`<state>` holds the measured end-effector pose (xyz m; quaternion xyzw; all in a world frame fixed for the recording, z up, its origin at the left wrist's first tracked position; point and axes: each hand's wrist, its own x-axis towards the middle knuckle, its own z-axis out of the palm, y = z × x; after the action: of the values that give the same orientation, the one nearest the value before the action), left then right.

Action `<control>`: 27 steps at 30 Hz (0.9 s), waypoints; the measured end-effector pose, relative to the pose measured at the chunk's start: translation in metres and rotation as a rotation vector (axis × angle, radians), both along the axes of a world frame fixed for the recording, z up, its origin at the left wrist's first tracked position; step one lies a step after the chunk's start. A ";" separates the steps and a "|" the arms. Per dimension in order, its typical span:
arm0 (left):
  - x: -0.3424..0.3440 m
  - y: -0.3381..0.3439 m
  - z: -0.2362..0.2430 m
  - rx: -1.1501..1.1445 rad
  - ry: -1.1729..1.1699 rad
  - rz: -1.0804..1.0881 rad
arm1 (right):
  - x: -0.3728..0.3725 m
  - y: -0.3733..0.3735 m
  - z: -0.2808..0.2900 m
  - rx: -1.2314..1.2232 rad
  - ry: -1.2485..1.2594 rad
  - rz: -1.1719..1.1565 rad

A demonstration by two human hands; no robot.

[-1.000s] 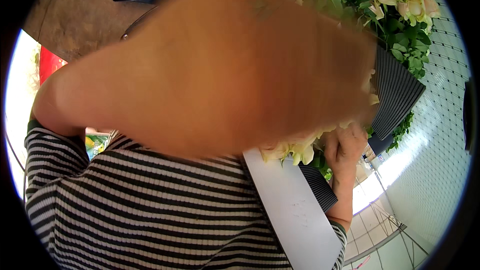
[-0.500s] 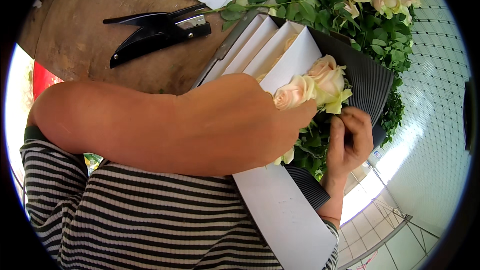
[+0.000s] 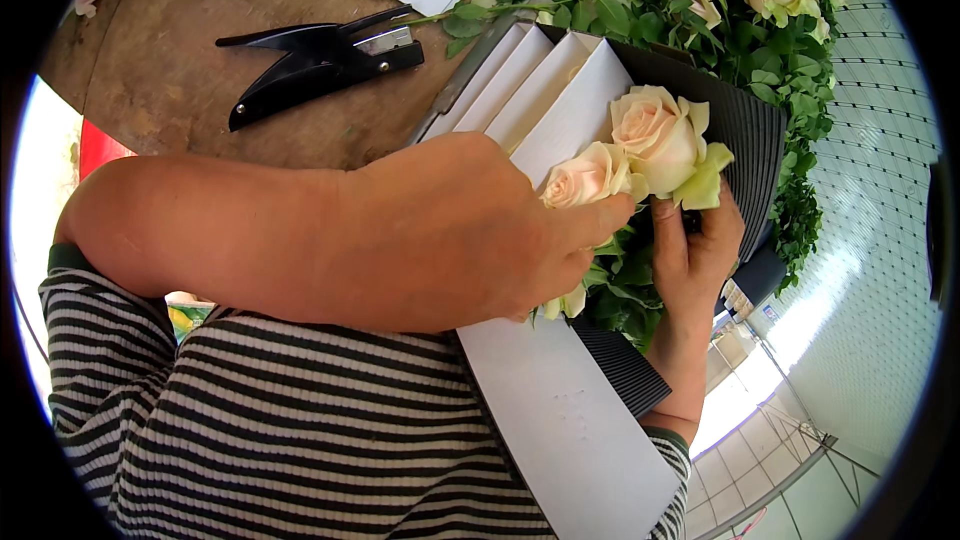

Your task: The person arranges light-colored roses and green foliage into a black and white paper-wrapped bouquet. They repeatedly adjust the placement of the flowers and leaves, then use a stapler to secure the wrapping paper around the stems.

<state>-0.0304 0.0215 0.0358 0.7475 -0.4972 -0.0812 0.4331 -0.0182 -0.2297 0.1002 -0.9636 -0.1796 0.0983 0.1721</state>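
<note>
Rose stems [image 3: 612, 285] behind left hand [image 3: 470, 230]

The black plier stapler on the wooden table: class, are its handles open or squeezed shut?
Open. The black plier stapler lies untouched on the wooden table, its two handles spread apart in a V.

One head-worn fisheye view looks steeply down, very close, probably over the wooden table [image 3: 180, 90].

Black ribbed wrap sleeve [image 3: 740, 125] with white paper sheets [image 3: 560, 100] — around roses.
</note>
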 end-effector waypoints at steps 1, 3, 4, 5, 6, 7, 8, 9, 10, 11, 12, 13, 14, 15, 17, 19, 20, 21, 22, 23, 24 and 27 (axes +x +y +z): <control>0.000 0.000 -0.001 0.015 -0.031 -0.014 | 0.001 0.001 -0.001 0.017 0.037 -0.006; 0.000 -0.001 -0.001 0.047 -0.094 -0.034 | -0.001 -0.012 -0.008 0.106 0.143 -0.074; -0.001 -0.002 -0.002 0.022 -0.083 -0.025 | -0.001 -0.017 -0.012 0.151 0.197 -0.105; -0.002 -0.003 -0.003 -0.002 -0.072 -0.017 | -0.002 -0.018 -0.012 0.185 0.220 -0.132; -0.002 -0.003 -0.004 -0.033 -0.057 -0.012 | -0.005 -0.016 -0.012 0.213 0.246 -0.165; -0.003 -0.001 -0.005 -0.047 -0.049 -0.010 | -0.006 -0.015 -0.012 0.241 0.273 -0.199; -0.003 0.000 -0.007 -0.062 -0.041 -0.007 | -0.007 -0.011 -0.013 0.255 0.262 -0.217; -0.003 -0.001 -0.007 -0.078 -0.037 -0.004 | -0.006 -0.009 -0.014 0.267 0.248 -0.233; -0.003 -0.002 -0.008 -0.080 -0.034 0.001 | -0.006 -0.008 -0.014 0.279 0.233 -0.250; -0.004 -0.003 -0.008 -0.081 -0.030 0.005 | -0.007 -0.009 -0.014 0.232 0.223 -0.252; -0.003 -0.003 -0.008 -0.079 -0.028 0.010 | -0.008 -0.010 -0.015 0.255 0.215 -0.261; -0.003 -0.003 -0.008 -0.075 -0.049 0.019 | -0.009 -0.011 -0.015 0.279 0.207 -0.271; -0.003 -0.003 -0.008 -0.072 -0.070 0.028 | -0.009 -0.011 -0.015 0.303 0.200 -0.280; -0.003 -0.003 -0.008 -0.068 -0.077 0.022 | -0.011 -0.011 -0.011 0.344 0.241 -0.328; -0.002 0.000 -0.007 -0.062 -0.074 0.007 | -0.017 -0.014 -0.017 0.339 0.105 -0.278; -0.001 -0.001 -0.006 -0.068 -0.045 -0.019 | -0.018 -0.018 -0.021 0.235 0.004 -0.185; 0.000 -0.001 -0.005 -0.074 -0.023 -0.032 | -0.014 -0.016 -0.020 0.189 0.037 -0.105; 0.000 -0.001 -0.005 -0.077 -0.006 -0.034 | -0.008 -0.013 -0.017 0.144 0.071 -0.025; 0.000 -0.001 -0.005 -0.079 0.009 -0.037 | -0.006 -0.013 -0.017 0.162 0.119 -0.019; -0.001 -0.001 -0.005 -0.079 0.018 -0.030 | -0.006 -0.014 -0.016 0.180 0.166 -0.017; -0.001 -0.002 -0.006 -0.082 0.027 -0.024 | -0.005 -0.014 -0.014 0.195 0.214 -0.017; -0.001 -0.001 -0.007 -0.085 0.083 -0.041 | -0.002 -0.003 -0.005 0.153 0.251 0.053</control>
<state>-0.0318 0.0202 0.0293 0.7142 -0.4969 -0.0995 0.4829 -0.0201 -0.2330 0.0950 -0.9227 -0.1891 0.2086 0.2633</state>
